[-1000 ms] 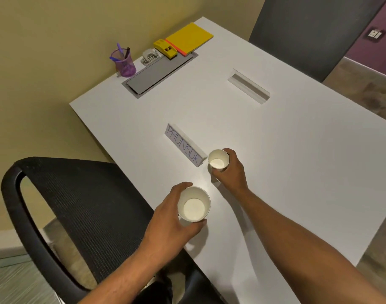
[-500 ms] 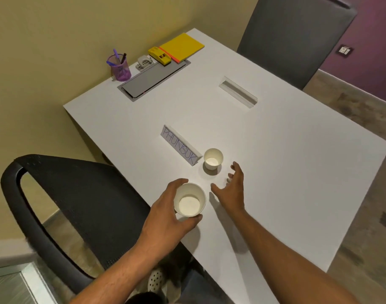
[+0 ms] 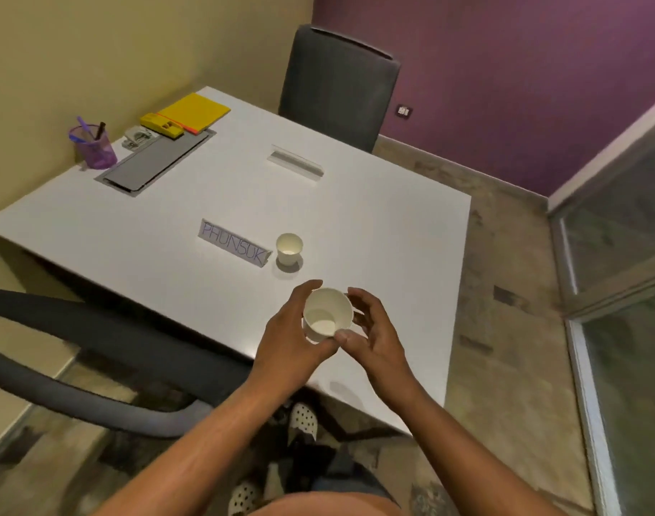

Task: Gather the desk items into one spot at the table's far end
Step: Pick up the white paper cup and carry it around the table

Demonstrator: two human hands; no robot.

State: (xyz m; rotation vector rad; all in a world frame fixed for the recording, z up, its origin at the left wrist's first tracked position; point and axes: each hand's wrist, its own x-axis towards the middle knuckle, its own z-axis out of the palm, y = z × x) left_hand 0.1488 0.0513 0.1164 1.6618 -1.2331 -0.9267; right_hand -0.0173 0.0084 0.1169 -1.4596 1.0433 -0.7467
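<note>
A large white paper cup (image 3: 327,314) is held above the near part of the white table (image 3: 374,225), tilted toward me. My left hand (image 3: 292,337) grips its left side and my right hand (image 3: 374,333) closes on its right side. A smaller white paper cup (image 3: 289,248) stands upright on the table beside a name plate (image 3: 233,243) reading PHUNSUK. At the far end lie a yellow notebook (image 3: 195,111), a yellow stapler (image 3: 162,125), a small metal item (image 3: 136,137) and a purple pen holder (image 3: 93,147).
A grey cable flap (image 3: 154,162) is set into the table near the far items, and a slot (image 3: 295,162) lies mid-table. A black mesh chair (image 3: 95,366) is at my left, a grey chair (image 3: 339,87) across. A glass partition (image 3: 624,292) is on the right.
My right hand let go of the small cup, left it by the name plate, and came back to the large cup. My left hand lifted and tilted the large cup. The view swung right.
</note>
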